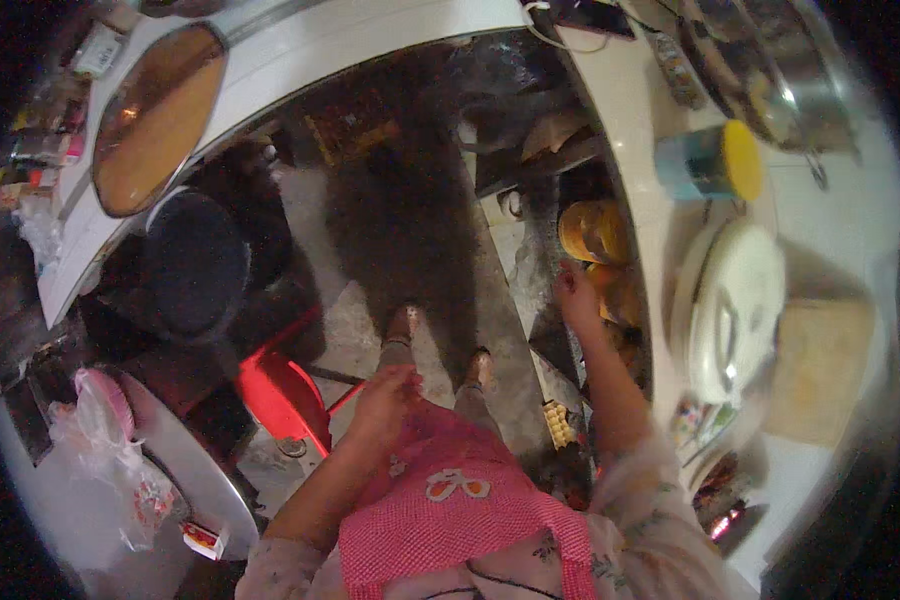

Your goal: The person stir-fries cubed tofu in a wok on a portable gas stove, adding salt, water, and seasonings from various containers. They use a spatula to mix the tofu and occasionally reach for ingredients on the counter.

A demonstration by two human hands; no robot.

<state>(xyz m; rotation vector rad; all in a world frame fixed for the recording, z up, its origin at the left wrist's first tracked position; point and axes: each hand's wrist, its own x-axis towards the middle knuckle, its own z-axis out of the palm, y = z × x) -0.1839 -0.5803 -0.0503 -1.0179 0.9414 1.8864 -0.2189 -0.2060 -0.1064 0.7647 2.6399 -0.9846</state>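
Note:
My left hand (388, 396) is low at the front of my pink checked apron (450, 517), next to the apron's left edge; its fingers are blurred, and whether they grip the cloth is unclear. Out to the right, beneath the white counter's edge, my right hand (574, 291) has curled fingers beside a yellow-orange round container (591, 231). Contact between that hand and the container cannot be made out. Another orange item partly shows behind my right wrist.
The white counter (637, 180) on the right holds a yellow-lidded container (709, 161), a white oval lid (739, 315) and a wooden board (821, 371). A red chair (285, 394) and a dark round stool or lid (195, 262) stand left. An egg tray (559, 424) lies low right.

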